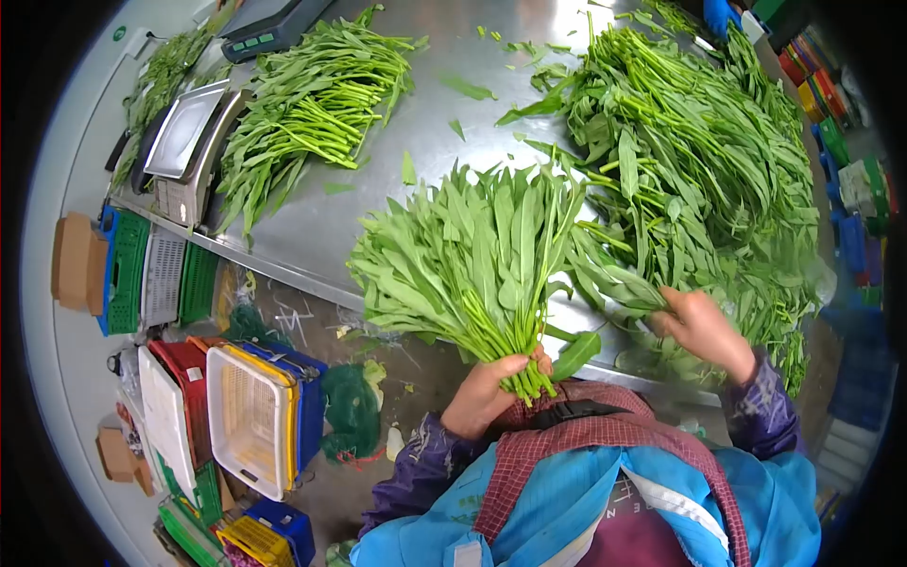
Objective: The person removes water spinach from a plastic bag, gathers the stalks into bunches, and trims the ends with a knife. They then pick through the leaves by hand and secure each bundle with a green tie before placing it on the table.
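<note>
My left hand (pixel 485 395) is closed around the stem ends of a bunch of water spinach (pixel 472 250), its leaves fanning out away from me over the table edge. To the right, my right hand (pixel 701 329) pinches a few leafy water spinach stems (pixel 619 283) beside the large pile of water spinach (pixel 680 161). The fingertips of that hand are partly covered by leaves. One loose leaf (pixel 576 354) hangs just right of my left hand.
A metal table (pixel 453 113) holds another stack of water spinach (pixel 326 94) at the left, by a scale (pixel 189 132). A second device (pixel 269 28) stands at the far edge. Crates (pixel 250 416) and green netting (pixel 350 411) are on the floor at left. A blue-gloved hand (pixel 720 14) shows at upper right.
</note>
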The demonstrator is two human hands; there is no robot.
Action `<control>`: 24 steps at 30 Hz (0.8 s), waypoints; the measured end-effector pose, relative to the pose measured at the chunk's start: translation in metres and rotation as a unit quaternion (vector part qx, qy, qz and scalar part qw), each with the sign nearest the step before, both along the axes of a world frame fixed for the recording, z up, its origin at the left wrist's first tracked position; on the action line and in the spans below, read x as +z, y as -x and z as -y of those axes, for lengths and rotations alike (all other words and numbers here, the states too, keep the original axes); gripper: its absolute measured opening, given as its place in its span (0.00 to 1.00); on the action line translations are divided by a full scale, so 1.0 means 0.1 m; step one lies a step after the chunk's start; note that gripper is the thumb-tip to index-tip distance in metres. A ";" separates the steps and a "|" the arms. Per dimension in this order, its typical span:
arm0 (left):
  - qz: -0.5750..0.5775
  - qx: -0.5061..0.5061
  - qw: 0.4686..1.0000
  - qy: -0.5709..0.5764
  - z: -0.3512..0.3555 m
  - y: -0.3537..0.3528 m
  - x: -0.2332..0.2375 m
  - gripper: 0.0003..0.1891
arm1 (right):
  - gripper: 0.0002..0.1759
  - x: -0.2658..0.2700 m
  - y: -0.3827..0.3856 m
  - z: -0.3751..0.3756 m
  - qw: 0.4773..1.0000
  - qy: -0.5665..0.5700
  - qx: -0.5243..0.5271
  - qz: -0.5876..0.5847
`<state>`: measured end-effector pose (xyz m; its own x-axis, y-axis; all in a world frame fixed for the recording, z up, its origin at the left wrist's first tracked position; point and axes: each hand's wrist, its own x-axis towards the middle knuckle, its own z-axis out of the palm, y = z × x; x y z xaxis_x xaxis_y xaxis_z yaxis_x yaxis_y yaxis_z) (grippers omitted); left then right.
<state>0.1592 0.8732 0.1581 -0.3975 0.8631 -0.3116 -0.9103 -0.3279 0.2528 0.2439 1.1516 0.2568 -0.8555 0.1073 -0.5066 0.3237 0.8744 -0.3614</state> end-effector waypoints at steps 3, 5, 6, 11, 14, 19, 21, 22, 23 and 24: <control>-0.054 -0.035 0.997 0.050 -0.01 0.00 -0.03 0.19 | 0.24 -0.11 -0.10 0.17 0.981 -0.190 0.013 -0.050; -0.065 -0.029 0.996 0.053 -0.05 -0.01 -0.05 0.18 | 0.32 0.03 0.09 0.48 0.997 0.043 -0.022 -0.064; -0.075 -0.026 0.995 0.058 -0.06 0.00 -0.05 0.17 | 0.36 -0.10 0.15 0.61 0.979 0.161 -0.036 -0.116; -0.180 0.002 0.972 0.149 -0.10 0.04 0.17 0.21 | 0.29 -0.31 0.50 1.10 0.900 0.358 -0.151 -0.197; -0.211 -0.013 0.966 0.150 -0.02 0.16 0.36 0.22 | 0.28 -0.24 0.49 1.13 0.904 0.332 -0.119 -0.241; -0.162 -0.007 0.977 0.138 -0.08 0.10 0.16 0.22 | 0.29 -0.65 0.40 1.12 0.912 0.254 -0.025 -0.323; -0.088 -0.010 0.988 0.130 -0.09 0.07 0.01 0.21 | 0.30 -0.79 0.38 1.09 0.935 0.240 -0.011 -0.260; -0.014 -0.013 0.992 0.124 -0.08 0.04 -0.05 0.21 | 0.30 -0.79 0.36 1.07 0.935 0.240 -0.012 -0.259; -0.036 -0.007 0.994 0.104 -0.10 0.04 -0.06 0.21 | 0.30 -0.66 0.38 1.05 0.920 0.349 -0.088 -0.152; -0.037 -0.009 0.994 0.104 -0.10 0.04 -0.05 0.21 | 0.29 -0.59 0.41 1.03 0.878 0.448 -0.162 -0.041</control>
<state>0.1548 0.8833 0.1529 -0.4105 0.7904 -0.4548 -0.8921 -0.2446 0.3800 0.2031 1.0484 0.1979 -0.8914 -0.0595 -0.4494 0.4432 0.0936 -0.8915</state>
